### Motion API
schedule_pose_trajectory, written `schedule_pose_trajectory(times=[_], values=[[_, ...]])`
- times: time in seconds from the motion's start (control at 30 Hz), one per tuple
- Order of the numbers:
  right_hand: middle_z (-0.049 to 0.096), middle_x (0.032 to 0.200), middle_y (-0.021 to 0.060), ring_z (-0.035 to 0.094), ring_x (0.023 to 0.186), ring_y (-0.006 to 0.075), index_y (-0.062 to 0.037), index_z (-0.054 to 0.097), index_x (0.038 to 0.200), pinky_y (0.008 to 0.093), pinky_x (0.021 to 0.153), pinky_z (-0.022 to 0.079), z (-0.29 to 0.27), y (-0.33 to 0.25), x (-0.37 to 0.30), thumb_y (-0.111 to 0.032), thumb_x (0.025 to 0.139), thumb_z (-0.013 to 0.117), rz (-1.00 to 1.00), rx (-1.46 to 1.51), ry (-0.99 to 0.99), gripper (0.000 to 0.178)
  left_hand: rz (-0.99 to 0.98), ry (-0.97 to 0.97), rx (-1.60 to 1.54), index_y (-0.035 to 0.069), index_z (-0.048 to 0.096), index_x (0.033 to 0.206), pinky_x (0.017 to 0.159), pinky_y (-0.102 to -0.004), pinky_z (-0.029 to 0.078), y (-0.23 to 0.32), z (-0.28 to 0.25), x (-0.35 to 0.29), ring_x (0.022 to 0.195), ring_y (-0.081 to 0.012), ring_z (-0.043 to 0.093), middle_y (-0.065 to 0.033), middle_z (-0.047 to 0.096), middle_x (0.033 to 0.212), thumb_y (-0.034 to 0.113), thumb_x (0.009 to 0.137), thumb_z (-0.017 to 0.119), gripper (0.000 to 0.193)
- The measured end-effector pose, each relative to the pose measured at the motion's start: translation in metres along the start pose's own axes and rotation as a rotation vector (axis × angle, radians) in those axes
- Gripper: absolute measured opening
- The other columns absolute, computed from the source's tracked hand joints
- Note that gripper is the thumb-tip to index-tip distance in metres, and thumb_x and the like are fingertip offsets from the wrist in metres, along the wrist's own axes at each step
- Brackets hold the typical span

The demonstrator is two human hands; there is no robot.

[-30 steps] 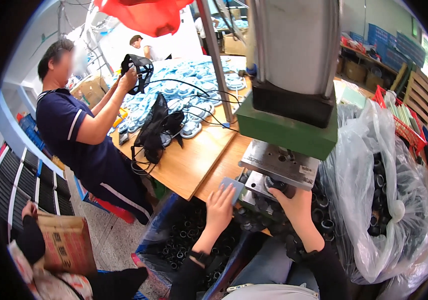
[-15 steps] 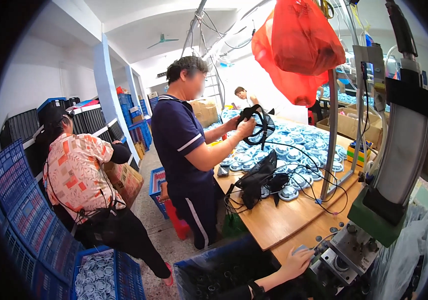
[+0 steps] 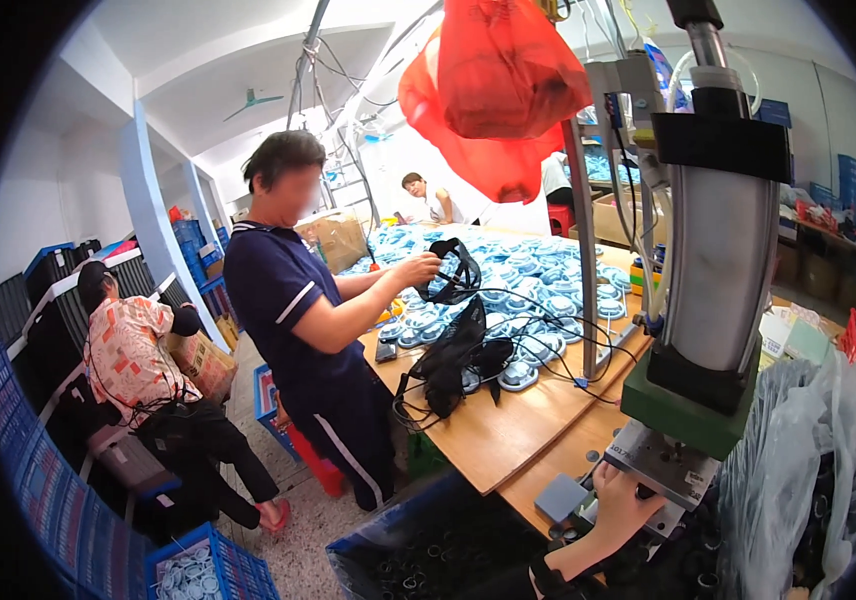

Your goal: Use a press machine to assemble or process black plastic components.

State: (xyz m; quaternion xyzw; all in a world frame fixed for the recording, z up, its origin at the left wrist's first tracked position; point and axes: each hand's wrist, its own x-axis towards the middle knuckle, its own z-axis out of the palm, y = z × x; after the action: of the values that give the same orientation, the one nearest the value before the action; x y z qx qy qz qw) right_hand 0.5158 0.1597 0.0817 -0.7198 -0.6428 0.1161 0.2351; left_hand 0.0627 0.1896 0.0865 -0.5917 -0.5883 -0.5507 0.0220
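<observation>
One hand (image 3: 620, 500) rested at the base of the press (image 3: 718, 260), fingers curled against its metal plate (image 3: 660, 462); which hand it was, and whether it gripped anything, I could not tell. A grey block (image 3: 560, 497) lay just beside it on the table (image 3: 508, 430). Across the table a co-worker (image 3: 298, 300) held black straps (image 3: 453, 270).

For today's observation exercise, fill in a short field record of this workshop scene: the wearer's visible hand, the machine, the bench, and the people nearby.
Visible hand: one hand, side unclear, resting at the grey metal base plate
Machine: tall grey press cylinder on green block
Bench: wooden table with pale blue round parts and black straps
Overhead: red plastic bag
People: standing person in navy shirt holding straps; seated person in floral shirt
</observation>
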Motion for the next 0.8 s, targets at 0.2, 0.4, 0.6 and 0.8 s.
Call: schedule_pose_trajectory(times=[0.2, 0.4, 0.6, 0.8], values=[[0.060, 0.118, 0.0162, 0.058, 0.105, 0.0265, -0.0005, 0.055, 0.125, 0.0336, 0.090, 0.045, -0.018, 0.007, -0.013, -0.031, 0.091, 0.061, 0.033, 0.142, -0.050, 0.046, 0.024, 0.020, 0.178, 0.011, 0.064, 0.093, 0.102, -0.0540, 0.026, 0.023, -0.001, -0.027, 0.112, -0.0301, 0.052, -0.0041, 0.064, 0.095, 0.032, 0.070, 0.078, 0.034], [0.052, 0.125, 0.0108, 0.047, 0.117, 0.0199, -0.0033, 0.048, 0.117, 0.0306, 0.101, 0.031, -0.020, -0.017, -0.034, -0.002, 0.077, 0.063, -0.171, 0.895, -0.073, 0.043, -0.044, -0.027, 0.102, 0.007, 0.064, 0.087, 0.100, -0.0531, 0.027, 0.057, -0.018, -0.030, 0.100, -0.0285, 0.057, -0.0076, 0.064, 0.090, 0.035, 0.073, 0.076, 0.033], [0.055, 0.124, 0.0170, 0.053, 0.108, 0.0193, -0.0030, 0.048, 0.103, 0.0322, 0.097, 0.040, -0.024, -0.184, -0.068, 0.009, 0.069, 0.071, -0.149, 1.347, -0.403, 0.042, -0.076, 0.167, -0.047, 0.000, 0.064, 0.097, 0.091, -0.0438, 0.038, 0.084, -0.034, -0.022, 0.095, -0.0314, 0.056, -0.0121, 0.063, 0.092, 0.026, 0.067, 0.083, 0.044], [0.054, 0.125, 0.0141, 0.055, 0.108, 0.0175, -0.0007, 0.047, 0.108, 0.0309, 0.095, 0.043, 0.005, -0.230, -0.068, 0.002, 0.074, 0.074, -0.355, 1.179, -0.399, 0.044, 0.085, 0.154, 0.136, 0.000, 0.068, 0.097, 0.091, -0.0445, 0.041, 0.083, -0.063, -0.021, 0.090, -0.0301, 0.058, -0.0122, 0.064, 0.090, 0.022, 0.064, 0.085, 0.043]])
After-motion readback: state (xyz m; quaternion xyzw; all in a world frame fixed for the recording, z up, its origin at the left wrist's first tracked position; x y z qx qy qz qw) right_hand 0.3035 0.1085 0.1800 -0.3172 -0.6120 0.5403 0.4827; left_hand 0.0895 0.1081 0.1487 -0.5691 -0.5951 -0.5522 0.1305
